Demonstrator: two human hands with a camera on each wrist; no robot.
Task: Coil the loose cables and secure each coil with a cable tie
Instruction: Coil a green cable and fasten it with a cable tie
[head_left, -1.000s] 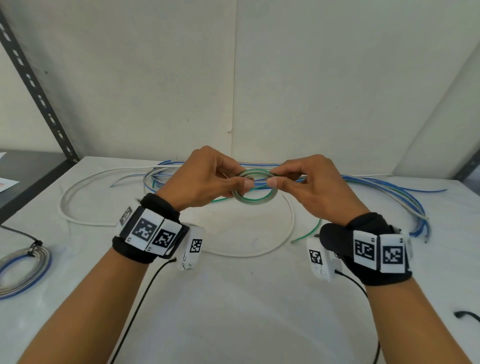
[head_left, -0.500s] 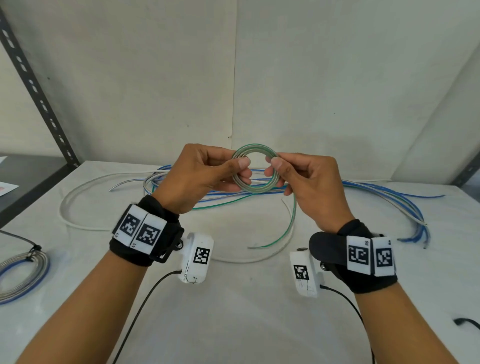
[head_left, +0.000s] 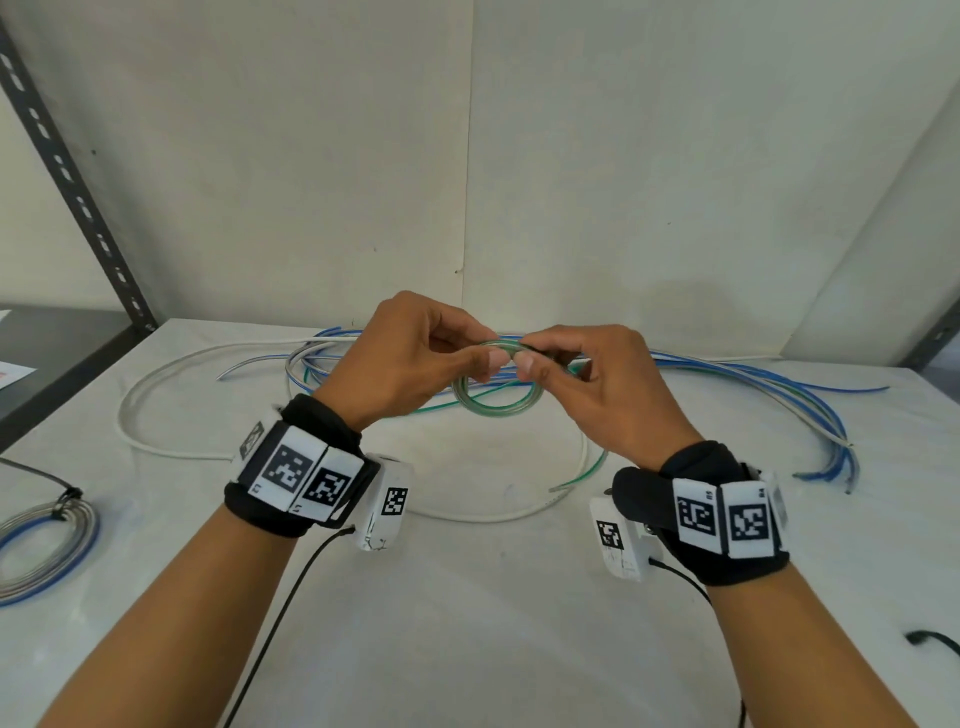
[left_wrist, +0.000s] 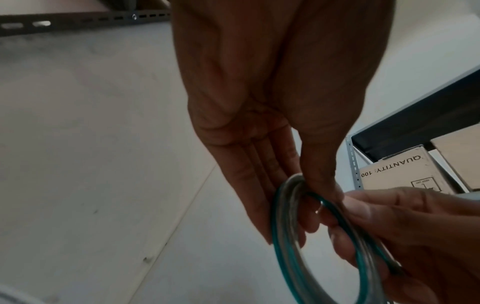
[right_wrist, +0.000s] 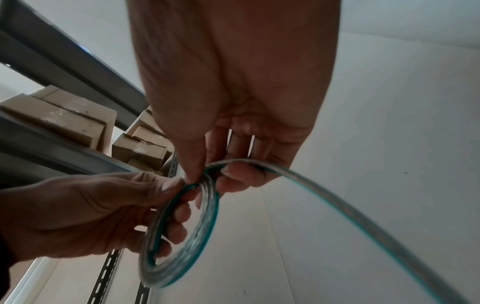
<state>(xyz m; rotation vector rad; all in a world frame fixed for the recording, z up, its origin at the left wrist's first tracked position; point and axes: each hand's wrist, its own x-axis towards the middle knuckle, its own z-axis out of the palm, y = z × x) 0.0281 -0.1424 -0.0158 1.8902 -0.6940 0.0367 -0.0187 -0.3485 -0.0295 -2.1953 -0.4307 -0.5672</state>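
Soft, even daylight; sharp head view, murky wrist views.

The head view is bright and diffuse, with faint shadows under the forearms toward 6 o'clock and straight lines bowing at the edges. Both wrist views are dimmer, the left hand (left_wrist: 262, 98) and right hand (right_wrist: 233, 82) backlit and dark against pale walls, perhaps lit from above; the green coil (right_wrist: 182, 236) smears with blur.

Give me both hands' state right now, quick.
Left hand: closed, pinching the green cable coil.
Right hand: closed, pinching the same coil's top.
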